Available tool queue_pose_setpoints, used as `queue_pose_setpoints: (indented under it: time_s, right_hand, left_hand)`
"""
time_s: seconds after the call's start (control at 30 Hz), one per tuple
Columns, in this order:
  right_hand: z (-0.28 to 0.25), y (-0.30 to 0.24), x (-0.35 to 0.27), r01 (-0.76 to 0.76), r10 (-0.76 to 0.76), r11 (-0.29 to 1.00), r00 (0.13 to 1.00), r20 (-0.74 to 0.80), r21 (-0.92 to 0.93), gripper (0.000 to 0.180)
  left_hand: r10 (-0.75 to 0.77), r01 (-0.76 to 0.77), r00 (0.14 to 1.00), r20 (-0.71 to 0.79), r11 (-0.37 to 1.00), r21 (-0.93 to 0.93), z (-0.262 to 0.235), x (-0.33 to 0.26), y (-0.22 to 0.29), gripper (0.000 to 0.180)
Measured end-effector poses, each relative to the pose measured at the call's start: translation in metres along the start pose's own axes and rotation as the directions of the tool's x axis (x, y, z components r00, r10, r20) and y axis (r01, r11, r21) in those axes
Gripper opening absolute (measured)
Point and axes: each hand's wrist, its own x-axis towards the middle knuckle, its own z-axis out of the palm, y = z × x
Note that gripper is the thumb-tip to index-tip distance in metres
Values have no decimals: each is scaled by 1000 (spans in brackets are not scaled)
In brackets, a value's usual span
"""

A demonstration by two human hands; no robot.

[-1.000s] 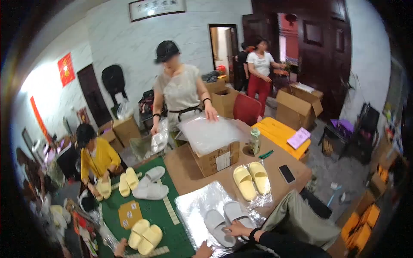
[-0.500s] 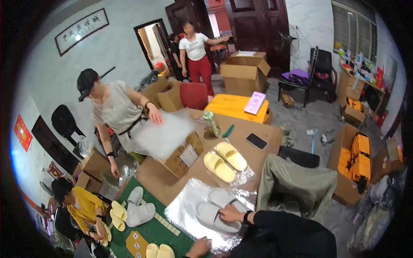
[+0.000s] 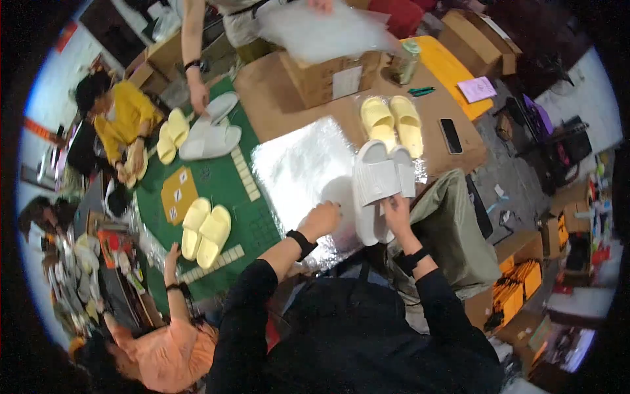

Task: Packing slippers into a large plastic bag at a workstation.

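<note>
A pair of pale grey slippers point(image 3: 382, 184) is in my right hand point(image 3: 396, 213), whose fingers close on the straps. The pair is over the right part of a shiny silver sheet point(image 3: 292, 157), partly covering the front of a pair of yellow slippers point(image 3: 390, 118) behind. My left hand point(image 3: 319, 220) is over the same sheet, left of the grey pair and apart from it. Its fingers are curled closed; what they hold, if anything, is hidden.
A green mat point(image 3: 246, 220) on the left carries yellow slippers point(image 3: 207, 231) and grey slippers point(image 3: 213, 141). Beyond the sheet stands a cardboard box point(image 3: 312, 82). A phone point(image 3: 451, 136) lies at right. Co-workers are in yellow point(image 3: 125, 121) and orange point(image 3: 177, 351).
The view has tilted down and turned. My right hand has shifted the grey slippers rightward off the sheet's middle. My left hand has come from the near edge over the sheet.
</note>
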Motion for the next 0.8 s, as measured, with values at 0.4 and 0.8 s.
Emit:
queue_pose_setpoints:
  time_s: [0.4, 0.8]
  right_hand:
    - [-54, -2, -30, -51, 73, 997, 832, 550, -56, 22]
    - [-9, -3, -59, 39, -86, 996, 734, 674, 84, 22]
  left_hand:
    - [-29, 38, 999, -29, 900, 434, 67, -107, -23, 46]
    - [106, -106, 994, -12, 968, -227, 100, -114, -53, 61]
